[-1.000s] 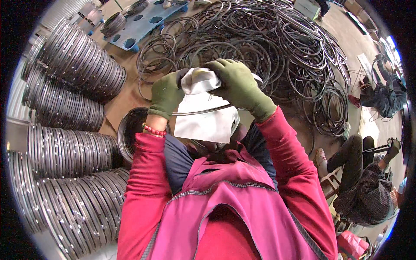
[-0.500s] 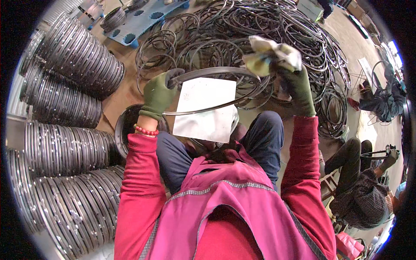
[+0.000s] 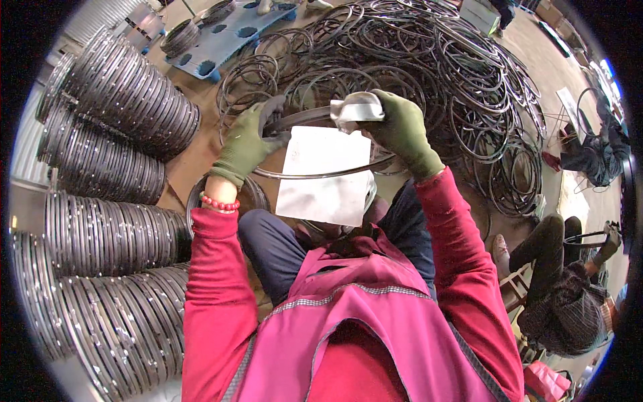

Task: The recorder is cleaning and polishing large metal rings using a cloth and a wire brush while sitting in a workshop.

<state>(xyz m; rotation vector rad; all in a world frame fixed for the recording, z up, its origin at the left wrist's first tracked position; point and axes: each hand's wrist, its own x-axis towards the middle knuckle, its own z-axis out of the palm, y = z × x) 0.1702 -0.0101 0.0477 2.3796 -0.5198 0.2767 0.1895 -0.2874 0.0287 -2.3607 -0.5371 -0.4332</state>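
In a green glove with a grey palm, my left hand (image 3: 249, 139) is closed around the left side of a thin dark metal hoop (image 3: 315, 175). My right hand (image 3: 402, 128), also in a green glove, grips a crumpled whitish cloth (image 3: 357, 110). That cloth lies against the far right part of the hoop, and the right fingers are partly hidden behind it. Under the hoop, over my lap, a white sheet (image 3: 321, 201) shows through the ring's middle.
A big tangled heap of hoops (image 3: 402, 53) lies ahead. Tall stacks of hoops (image 3: 114, 234) line the left. Beyond them is a blue pallet (image 3: 221, 40). A seated person (image 3: 562, 308) holds a hoop at the right; another person (image 3: 596, 151) is farther back.
My right hand has come left with the cloth, from beyond the hoop's right end onto its far edge. The left hand keeps its hold on the hoop.
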